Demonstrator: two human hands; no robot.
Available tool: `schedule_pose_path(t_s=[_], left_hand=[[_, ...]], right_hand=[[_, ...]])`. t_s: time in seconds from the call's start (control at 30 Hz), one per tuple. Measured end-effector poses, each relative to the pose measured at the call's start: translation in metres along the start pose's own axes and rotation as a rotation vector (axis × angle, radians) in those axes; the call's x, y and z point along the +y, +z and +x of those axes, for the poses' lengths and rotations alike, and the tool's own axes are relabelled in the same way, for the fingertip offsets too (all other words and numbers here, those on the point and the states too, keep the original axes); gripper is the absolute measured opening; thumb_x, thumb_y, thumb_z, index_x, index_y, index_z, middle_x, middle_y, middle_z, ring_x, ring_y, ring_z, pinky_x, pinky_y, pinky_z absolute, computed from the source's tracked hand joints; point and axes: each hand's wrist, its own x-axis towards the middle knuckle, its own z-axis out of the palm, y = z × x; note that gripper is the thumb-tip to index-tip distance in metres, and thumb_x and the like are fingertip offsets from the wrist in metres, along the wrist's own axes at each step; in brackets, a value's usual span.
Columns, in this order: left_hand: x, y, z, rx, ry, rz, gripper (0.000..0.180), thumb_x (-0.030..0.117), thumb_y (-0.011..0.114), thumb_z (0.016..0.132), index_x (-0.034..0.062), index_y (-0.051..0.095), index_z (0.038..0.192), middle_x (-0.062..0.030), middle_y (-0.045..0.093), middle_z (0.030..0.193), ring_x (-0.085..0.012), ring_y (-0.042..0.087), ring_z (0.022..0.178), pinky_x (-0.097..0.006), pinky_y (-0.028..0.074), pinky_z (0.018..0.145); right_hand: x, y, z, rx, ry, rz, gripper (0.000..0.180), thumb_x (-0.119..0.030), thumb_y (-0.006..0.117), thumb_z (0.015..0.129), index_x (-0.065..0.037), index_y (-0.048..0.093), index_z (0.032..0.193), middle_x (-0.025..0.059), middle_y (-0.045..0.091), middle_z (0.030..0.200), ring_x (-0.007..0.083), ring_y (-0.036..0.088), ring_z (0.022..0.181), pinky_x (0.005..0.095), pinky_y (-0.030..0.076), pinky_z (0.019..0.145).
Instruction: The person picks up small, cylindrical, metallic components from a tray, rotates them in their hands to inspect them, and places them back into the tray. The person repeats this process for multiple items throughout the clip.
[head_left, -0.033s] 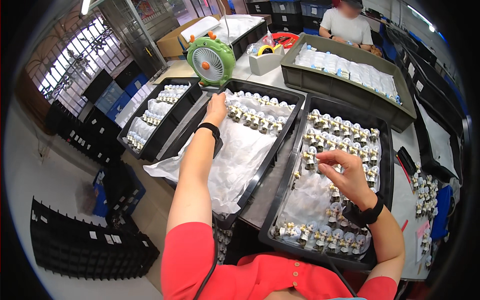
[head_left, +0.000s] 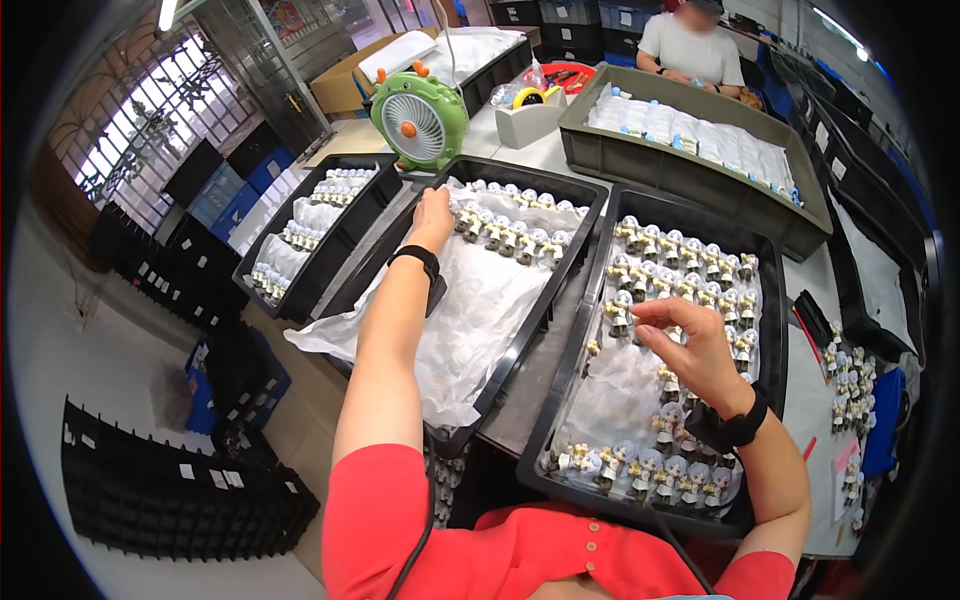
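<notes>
Nothing had shifted since the earlier frame, both pictures being of the same instant: each hand sat where it was.

Fingers of the right hand [head_left: 690,350] were drawn together, thumb meeting fingertips in a pinch above the right black tray [head_left: 590,330]. Whatever they nipped was too small to make out; it may have been one of the small white figurines [head_left: 620,312] standing just beside the fingertips, but the view did not settle it. A black wristband [head_left: 730,428] circled that wrist. Below it, more figurines stood in rows on a clear plastic liner, some hidden behind the hand and forearm.

The left hand [head_left: 433,215] reached to the far end of the middle black tray [head_left: 570,190], palm down, its fingers curled over a row of figurines [head_left: 500,235] there. The fingertips were hidden under the hand itself, so I cannot tell whether they were apart or closed on a piece. A black wristband [head_left: 418,258] sat on that wrist too. White tissue paper [head_left: 470,320] lined this tray and spilled over its near edge.

Farther out, a third black tray [head_left: 350,225] with figurines lay at the left, a green desk fan [head_left: 420,118] stood behind the trays, and a grey crate [head_left: 690,130] of wrapped pieces sat before another person [head_left: 695,45], cut off at the top edge.
</notes>
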Motion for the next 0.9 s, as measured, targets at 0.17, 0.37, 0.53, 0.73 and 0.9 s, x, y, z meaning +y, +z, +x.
schedule_pose_path(t_s=[0.17, 0.37, 0.53, 0.73, 0.9], left_hand=[[-0.02, 0.022, 0.014, -0.094, 0.109, 0.157, 0.017, 0.006, 0.061, 0.074, 0.0028, 0.064, 0.091, -0.0225, 0.058, 0.1, -0.0387, 0.058, 0.097, -0.043, 0.049, 0.083], [-0.008, -0.02, 0.005, 0.038, 0.244, -0.04, 0.038, 0.017, 0.068, 0.072, 0.0026, 0.063, 0.107, -0.0227, 0.061, 0.101, -0.0371, 0.057, 0.098, -0.043, 0.045, 0.087], [0.068, -0.103, -0.024, -0.183, 0.171, -0.712, 0.04, 0.024, 0.067, 0.079, 0.0016, 0.061, 0.111, -0.0131, 0.062, 0.108, -0.0204, 0.059, 0.1, -0.03, 0.045, 0.086], [0.155, -0.168, -0.121, -0.585, 0.372, -1.212, 0.034, 0.019, 0.06, 0.088, 0.0048, 0.056, 0.118, -0.0049, 0.06, 0.113, -0.0117, 0.057, 0.102, -0.026, 0.045, 0.085], [0.192, -0.167, -0.186, -0.742, 0.308, -1.463, 0.04, 0.01, 0.058, 0.087, 0.0029, 0.049, 0.125, -0.0056, 0.053, 0.121, -0.0138, 0.052, 0.109, -0.029, 0.041, 0.094]], right_hand=[[0.01, -0.004, 0.0, 0.016, 0.03, -0.029, 0.018, -0.008, 0.066, 0.08, 0.001, 0.065, 0.096, 0.0111, 0.067, 0.087, 0.0173, 0.065, 0.078, 0.0274, 0.05, 0.071], [0.022, -0.027, -0.005, -0.344, 0.162, -0.357, 0.025, -0.012, 0.068, 0.07, 0.003, 0.063, 0.09, 0.0163, 0.064, 0.079, 0.0306, 0.063, 0.074, 0.0359, 0.048, 0.066], [0.028, -0.027, -0.02, -0.338, 0.057, -0.702, 0.033, -0.02, 0.073, 0.063, -0.001, 0.059, 0.087, 0.0133, 0.062, 0.077, 0.0317, 0.061, 0.074, 0.0386, 0.048, 0.067], [0.038, -0.013, -0.021, -0.457, 0.264, -0.893, 0.035, -0.021, 0.07, 0.058, -0.005, 0.057, 0.086, 0.0136, 0.062, 0.077, 0.0331, 0.06, 0.076, 0.04, 0.047, 0.066], [-0.003, -0.025, -0.009, -0.235, 0.01, -0.356, 0.038, -0.012, 0.068, 0.064, -0.003, 0.056, 0.099, 0.0139, 0.059, 0.095, 0.0283, 0.059, 0.084, 0.0361, 0.048, 0.076]])
